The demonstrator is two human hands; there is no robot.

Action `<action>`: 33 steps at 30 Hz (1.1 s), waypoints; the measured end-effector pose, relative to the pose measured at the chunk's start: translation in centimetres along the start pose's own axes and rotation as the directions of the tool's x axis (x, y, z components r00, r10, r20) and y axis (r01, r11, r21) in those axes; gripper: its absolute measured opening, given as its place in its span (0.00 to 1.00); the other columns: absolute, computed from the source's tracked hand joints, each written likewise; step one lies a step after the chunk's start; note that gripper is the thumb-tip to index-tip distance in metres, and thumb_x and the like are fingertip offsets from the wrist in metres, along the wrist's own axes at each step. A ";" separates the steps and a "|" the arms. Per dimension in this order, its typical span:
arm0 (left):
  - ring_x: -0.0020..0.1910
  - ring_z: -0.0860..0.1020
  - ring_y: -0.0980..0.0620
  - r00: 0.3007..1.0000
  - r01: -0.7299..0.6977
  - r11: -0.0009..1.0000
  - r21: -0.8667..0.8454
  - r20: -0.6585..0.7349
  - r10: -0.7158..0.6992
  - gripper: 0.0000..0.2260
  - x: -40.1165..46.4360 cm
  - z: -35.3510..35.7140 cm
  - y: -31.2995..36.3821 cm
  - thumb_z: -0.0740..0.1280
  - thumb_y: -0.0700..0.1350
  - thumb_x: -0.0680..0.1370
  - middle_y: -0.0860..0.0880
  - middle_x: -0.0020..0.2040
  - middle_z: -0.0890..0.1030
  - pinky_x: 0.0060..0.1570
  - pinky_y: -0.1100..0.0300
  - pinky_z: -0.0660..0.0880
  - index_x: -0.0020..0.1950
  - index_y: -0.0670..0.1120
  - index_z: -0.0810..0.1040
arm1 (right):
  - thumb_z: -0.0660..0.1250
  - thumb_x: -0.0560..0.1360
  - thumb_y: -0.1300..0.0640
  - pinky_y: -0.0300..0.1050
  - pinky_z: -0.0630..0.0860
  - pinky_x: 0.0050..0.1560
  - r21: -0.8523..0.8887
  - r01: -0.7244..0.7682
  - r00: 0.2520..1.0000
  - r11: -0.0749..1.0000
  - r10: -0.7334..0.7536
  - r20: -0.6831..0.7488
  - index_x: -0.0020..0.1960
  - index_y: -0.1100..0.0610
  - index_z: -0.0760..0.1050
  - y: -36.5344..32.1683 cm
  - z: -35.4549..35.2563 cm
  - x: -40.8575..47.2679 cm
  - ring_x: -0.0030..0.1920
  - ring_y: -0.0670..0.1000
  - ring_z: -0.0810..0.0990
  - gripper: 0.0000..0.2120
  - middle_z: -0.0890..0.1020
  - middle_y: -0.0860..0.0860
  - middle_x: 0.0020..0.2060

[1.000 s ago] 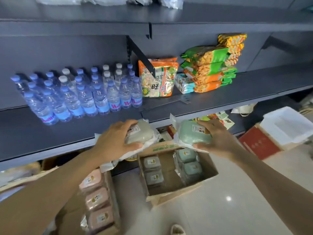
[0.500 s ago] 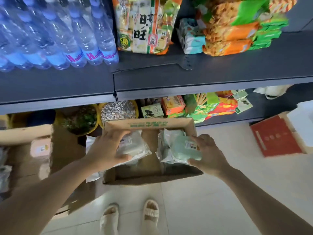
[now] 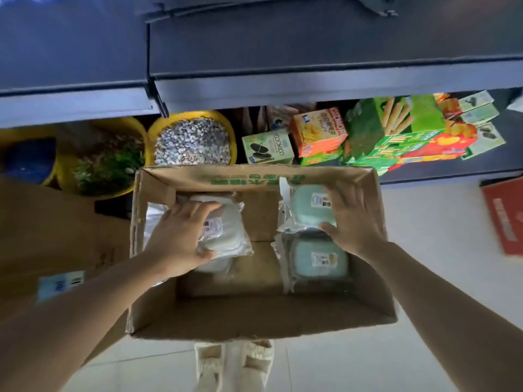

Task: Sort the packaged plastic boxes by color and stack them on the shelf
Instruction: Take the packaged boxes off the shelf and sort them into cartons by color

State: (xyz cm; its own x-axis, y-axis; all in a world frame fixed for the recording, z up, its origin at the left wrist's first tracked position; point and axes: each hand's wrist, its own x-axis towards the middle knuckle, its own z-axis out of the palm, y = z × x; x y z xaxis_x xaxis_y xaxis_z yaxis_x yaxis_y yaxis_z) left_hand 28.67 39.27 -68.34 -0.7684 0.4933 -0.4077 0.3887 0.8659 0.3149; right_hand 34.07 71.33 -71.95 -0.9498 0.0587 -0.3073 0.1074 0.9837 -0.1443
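An open cardboard box (image 3: pixel 254 321) stands on the floor in front of me. Inside its left half, my left hand (image 3: pixel 181 239) grips a white plastic box in clear wrapping (image 3: pixel 229 227), with another white one under it. In the right half, my right hand (image 3: pixel 351 219) holds a pale green wrapped box (image 3: pixel 305 207), fingers over its right edge and thumb at its near edge. A second green wrapped box (image 3: pixel 317 258) lies just nearer to me. The dark shelf (image 3: pixel 311 77) runs across the top.
Below the shelf edge stand yellow tubs of seeds (image 3: pixel 195 140) and greens (image 3: pixel 107 162), and snack cartons (image 3: pixel 396 134). Another brown carton (image 3: pixel 56 239) sits at the left. A red box (image 3: pixel 503 216) lies on the floor at the right. My slippers (image 3: pixel 235 360) show below the box.
Both hands came down from shelf height with the white and green wrapped boxes into the cardboard box. My view tilted down, so the bottles and upper snacks left the frame.
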 end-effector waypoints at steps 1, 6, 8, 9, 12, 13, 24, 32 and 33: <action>0.66 0.67 0.46 1.000 -0.001 1.000 0.001 -0.006 0.001 0.39 0.6 0.6 -0.2 0.75 0.52 0.67 0.48 0.68 0.68 0.63 0.52 0.64 0.74 0.52 0.60 | 0.75 0.68 0.53 0.64 0.61 0.70 -0.006 -0.006 1.000 1.000 0.006 0.004 0.74 0.55 0.59 0.1 0.7 0.3 0.72 0.65 0.56 0.40 0.61 0.61 0.71; 0.67 0.67 0.46 0.996 -0.032 0.997 0.071 -0.081 0.038 0.40 2.9 3.1 -1.3 0.77 0.51 0.65 0.47 0.67 0.70 0.67 0.51 0.61 0.73 0.48 0.62 | 0.74 0.66 0.60 0.63 0.75 0.53 -0.060 -0.103 0.995 0.993 0.102 -0.021 0.68 0.58 0.66 0.1 3.0 0.8 0.62 0.67 0.65 0.33 0.63 0.65 0.66; 0.66 0.68 0.45 0.991 -0.036 0.993 0.116 -0.121 0.050 0.40 3.9 3.6 -1.7 0.78 0.50 0.64 0.46 0.65 0.71 0.67 0.48 0.63 0.72 0.47 0.63 | 0.76 0.65 0.59 0.62 0.76 0.49 -0.101 -0.127 0.992 0.987 0.125 -0.031 0.66 0.60 0.68 -0.3 3.0 0.7 0.57 0.67 0.69 0.32 0.66 0.66 0.62; 0.64 0.68 0.44 0.989 -0.040 0.989 0.142 -0.134 0.060 0.40 4.3 3.7 -1.8 0.78 0.49 0.63 0.46 0.64 0.71 0.66 0.47 0.65 0.71 0.47 0.64 | 0.77 0.64 0.58 0.62 0.75 0.50 -0.122 -0.122 0.992 0.985 0.119 -0.031 0.66 0.61 0.68 -0.5 2.9 0.6 0.57 0.68 0.70 0.33 0.68 0.67 0.61; 0.63 0.69 0.43 0.985 -0.042 0.977 0.208 -0.153 0.074 0.39 5.4 4.2 -2.7 0.79 0.44 0.61 0.45 0.62 0.71 0.63 0.46 0.66 0.68 0.47 0.66 | 0.76 0.66 0.49 0.63 0.68 0.63 -0.133 -0.108 0.994 0.985 0.111 0.014 0.71 0.60 0.64 -1.3 2.3 0.5 0.67 0.68 0.64 0.39 0.64 0.67 0.68; 0.63 0.69 0.42 0.987 -0.034 0.974 0.224 -0.145 0.068 0.39 5.7 4.4 -3.0 0.79 0.43 0.60 0.44 0.62 0.71 0.63 0.46 0.66 0.67 0.47 0.66 | 0.73 0.68 0.46 0.62 0.64 0.67 -0.114 -0.112 0.993 0.987 0.116 0.036 0.73 0.59 0.61 -1.5 2.1 0.4 0.70 0.67 0.61 0.40 0.60 0.65 0.70; 0.68 0.64 0.40 0.982 0.022 0.947 0.322 -0.183 0.039 0.28 7.0 7.2 -4.4 0.66 0.32 0.71 0.41 0.69 0.66 0.65 0.43 0.58 0.69 0.49 0.69 | 0.72 0.69 0.44 0.63 0.62 0.67 -0.070 -0.153 0.988 0.986 0.155 0.017 0.74 0.57 0.59 -2.5 3.3 0.5 0.70 0.68 0.58 0.40 0.60 0.66 0.70; 0.74 0.56 0.46 0.979 0.051 0.977 0.205 0.181 -0.089 0.40 5.9 2.2 -2.9 0.72 0.45 0.72 0.48 0.75 0.55 0.68 0.45 0.63 0.77 0.53 0.51 | 0.67 0.72 0.41 0.58 0.59 0.70 -0.050 -0.196 0.971 0.979 0.201 0.127 0.76 0.55 0.53 -4.2 -0.8 -0.2 0.72 0.64 0.55 0.40 0.56 0.61 0.74; 0.72 0.60 0.45 0.976 0.063 0.981 0.185 0.193 -0.100 0.38 5.3 0.9 -2.3 0.72 0.46 0.73 0.47 0.74 0.59 0.67 0.47 0.65 0.76 0.52 0.53 | 0.66 0.73 0.41 0.57 0.60 0.70 -0.052 -0.189 0.974 0.981 0.194 0.118 0.76 0.55 0.54 -4.6 -1.8 -0.4 0.72 0.63 0.56 0.39 0.56 0.61 0.73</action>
State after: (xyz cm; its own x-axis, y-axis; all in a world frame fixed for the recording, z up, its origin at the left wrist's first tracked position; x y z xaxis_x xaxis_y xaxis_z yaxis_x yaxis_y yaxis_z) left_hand 24.14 39.97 -72.04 -0.6904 0.4114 -0.5951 0.4265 0.8959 0.1246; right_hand 33.46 67.05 -69.41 -0.8695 0.2276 -0.4384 0.2693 0.9624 -0.0345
